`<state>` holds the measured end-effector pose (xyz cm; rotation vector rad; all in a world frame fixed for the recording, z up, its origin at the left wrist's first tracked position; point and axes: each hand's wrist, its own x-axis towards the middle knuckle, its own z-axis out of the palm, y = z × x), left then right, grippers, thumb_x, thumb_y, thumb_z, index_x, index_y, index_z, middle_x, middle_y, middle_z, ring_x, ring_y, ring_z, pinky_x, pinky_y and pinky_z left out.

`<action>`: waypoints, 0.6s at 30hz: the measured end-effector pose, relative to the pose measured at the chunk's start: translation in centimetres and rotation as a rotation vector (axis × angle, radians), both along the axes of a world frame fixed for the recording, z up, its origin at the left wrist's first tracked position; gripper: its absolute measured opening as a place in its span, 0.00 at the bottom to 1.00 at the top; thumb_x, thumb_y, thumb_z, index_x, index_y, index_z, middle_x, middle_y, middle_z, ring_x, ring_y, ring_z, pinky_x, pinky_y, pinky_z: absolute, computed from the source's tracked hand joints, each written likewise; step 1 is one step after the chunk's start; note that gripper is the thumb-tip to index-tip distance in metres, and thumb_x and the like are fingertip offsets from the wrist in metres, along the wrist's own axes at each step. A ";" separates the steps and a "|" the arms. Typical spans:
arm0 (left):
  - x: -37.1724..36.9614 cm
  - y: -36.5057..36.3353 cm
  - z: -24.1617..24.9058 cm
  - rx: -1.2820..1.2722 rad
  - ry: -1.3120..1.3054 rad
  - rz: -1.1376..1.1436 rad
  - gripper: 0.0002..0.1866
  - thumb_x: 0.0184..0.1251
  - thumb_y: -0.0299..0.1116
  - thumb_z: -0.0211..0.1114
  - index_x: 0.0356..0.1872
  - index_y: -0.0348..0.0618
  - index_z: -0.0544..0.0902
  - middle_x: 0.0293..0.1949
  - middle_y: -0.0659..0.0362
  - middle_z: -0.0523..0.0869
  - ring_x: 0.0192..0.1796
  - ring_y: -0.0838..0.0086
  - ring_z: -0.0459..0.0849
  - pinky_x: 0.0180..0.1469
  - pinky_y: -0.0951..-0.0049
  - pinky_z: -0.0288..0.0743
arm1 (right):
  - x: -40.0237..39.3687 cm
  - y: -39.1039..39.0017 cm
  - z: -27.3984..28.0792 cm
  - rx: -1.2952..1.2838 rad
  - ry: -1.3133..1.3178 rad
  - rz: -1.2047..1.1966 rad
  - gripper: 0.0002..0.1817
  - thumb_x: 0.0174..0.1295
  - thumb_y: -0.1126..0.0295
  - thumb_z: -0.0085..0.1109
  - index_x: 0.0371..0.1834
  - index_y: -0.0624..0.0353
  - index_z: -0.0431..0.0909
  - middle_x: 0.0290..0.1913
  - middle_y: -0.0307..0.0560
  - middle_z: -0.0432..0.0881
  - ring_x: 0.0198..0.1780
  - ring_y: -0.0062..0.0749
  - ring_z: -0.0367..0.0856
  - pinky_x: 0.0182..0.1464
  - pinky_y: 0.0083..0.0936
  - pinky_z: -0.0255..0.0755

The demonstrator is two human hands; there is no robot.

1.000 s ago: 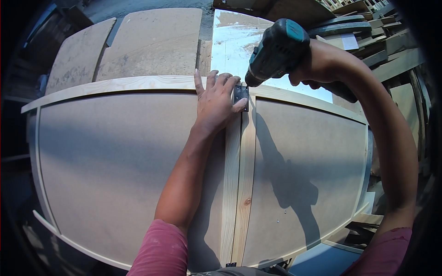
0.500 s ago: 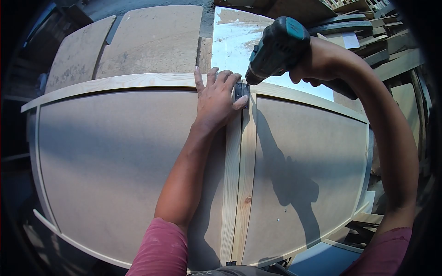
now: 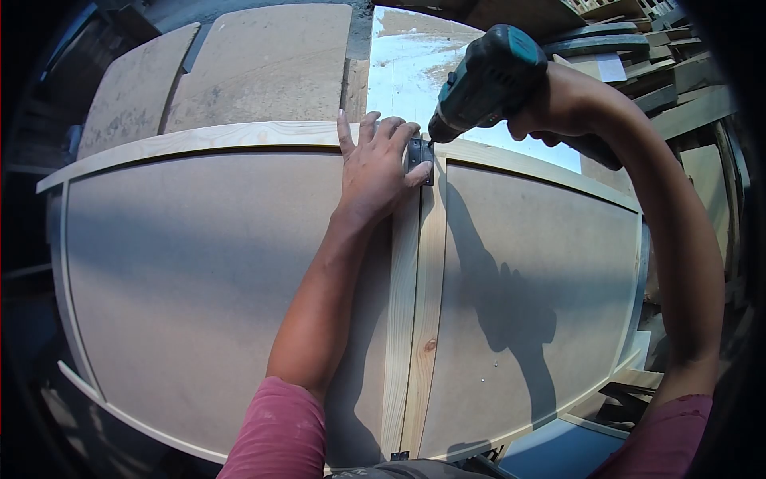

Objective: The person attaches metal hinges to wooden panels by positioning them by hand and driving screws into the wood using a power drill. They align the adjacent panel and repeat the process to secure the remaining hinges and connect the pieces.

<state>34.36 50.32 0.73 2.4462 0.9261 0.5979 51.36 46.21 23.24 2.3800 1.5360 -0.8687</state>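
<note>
My left hand (image 3: 378, 166) lies with its fingers spread on the far rail of a wood-framed panel (image 3: 231, 263). Its thumb presses on a dark metal hinge (image 3: 427, 164) that spans the joint between two pale wooden stiles. In my right hand (image 3: 546, 108) is a teal and black cordless drill (image 3: 491, 76), tilted down to the left, its chuck at the hinge's upper right corner. Whether the bit sits in a screw is too small to tell. A second panel (image 3: 535, 263) adjoins on the right, with a couple of small screws lying on it.
Another dark hinge (image 3: 400, 457) sits at the near end of the joint. Beyond the panels lie brown boards (image 3: 259, 72) and a white-stained board (image 3: 407, 64). Stacked wood offcuts (image 3: 678, 72) fill the right side. A blue-grey surface (image 3: 558, 451) shows at lower right.
The drill and my right hand have shifted slightly to the right. My left hand stays on the hinge, and the view has moved a little.
</note>
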 end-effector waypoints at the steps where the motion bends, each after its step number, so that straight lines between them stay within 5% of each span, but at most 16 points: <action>1: 0.0 0.0 0.1 -0.005 0.025 0.000 0.32 0.65 0.57 0.68 0.68 0.56 0.78 0.70 0.56 0.76 0.81 0.57 0.58 0.82 0.41 0.17 | 0.2 -0.1 -0.1 0.009 -0.004 -0.004 0.25 0.41 0.82 0.67 0.49 0.67 0.85 0.24 0.52 0.82 0.18 0.32 0.78 0.21 0.27 0.74; 9: -0.1 0.0 0.3 -0.027 0.057 -0.006 0.32 0.65 0.58 0.67 0.68 0.57 0.77 0.70 0.56 0.75 0.81 0.58 0.57 0.82 0.41 0.19 | -0.1 0.2 0.0 0.006 -0.046 0.051 0.24 0.40 0.82 0.68 0.47 0.68 0.85 0.25 0.53 0.83 0.19 0.33 0.79 0.22 0.27 0.75; 11: 0.0 -0.1 0.3 -0.006 0.049 0.004 0.32 0.65 0.57 0.67 0.67 0.57 0.77 0.70 0.57 0.75 0.81 0.58 0.58 0.82 0.41 0.19 | -0.3 0.4 0.2 0.015 -0.082 0.076 0.12 0.43 0.78 0.71 0.34 0.66 0.85 0.23 0.47 0.83 0.20 0.29 0.80 0.23 0.26 0.74; 18: -0.1 0.1 0.3 0.001 0.028 -0.003 0.31 0.65 0.56 0.68 0.67 0.57 0.78 0.70 0.57 0.76 0.81 0.57 0.58 0.82 0.41 0.19 | -0.1 -0.4 0.2 0.041 -0.028 0.024 0.13 0.47 0.78 0.71 0.37 0.65 0.85 0.25 0.47 0.84 0.23 0.30 0.81 0.26 0.28 0.76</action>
